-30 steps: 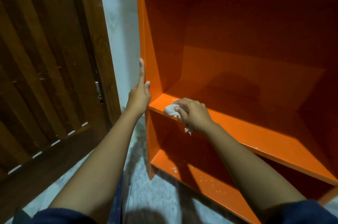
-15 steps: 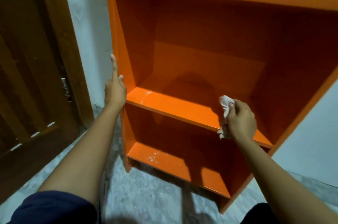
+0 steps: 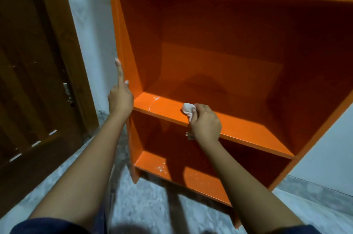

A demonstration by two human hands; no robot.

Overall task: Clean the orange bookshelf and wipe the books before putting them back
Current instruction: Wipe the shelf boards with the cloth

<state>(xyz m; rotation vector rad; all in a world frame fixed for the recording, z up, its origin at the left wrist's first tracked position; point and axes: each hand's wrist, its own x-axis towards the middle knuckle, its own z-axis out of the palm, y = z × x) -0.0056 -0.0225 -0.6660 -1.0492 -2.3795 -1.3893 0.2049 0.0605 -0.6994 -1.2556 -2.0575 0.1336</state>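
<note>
Grasps a crumpled white cloth in the right grip, fingers curled round it. Presses the cloth down on the middle shelf of the orange bookshelf, at the front edge, a little left of the middle of that edge. Shows most of the cloth at the left of the knuckles, on top of the shelf; lets a small tail of it hang below the front edge, beside the heel of the grip. Shows the back of the right grip toward the camera, wrist over the front edge, forearm reaching in from the lower right, bare up to a dark blue sleeve.

Rests the left grip on the left side panel of the bookshelf, at the front left corner of the middle shelf. Grasps nothing there: released, index finger straight and pointing up along the front edge of the panel, thumb laid against the panel, other fingers out of sight. Stretches the left forearm up from the lower left, nearly straight.

Shows white specks near the left end of the middle shelf, between the two grips, and more of them on the bottom shelf, toward its left end. Shows the bookshelf standing on a grey mottled floor, against a pale wall, with a dark wooden door to the left.
</note>
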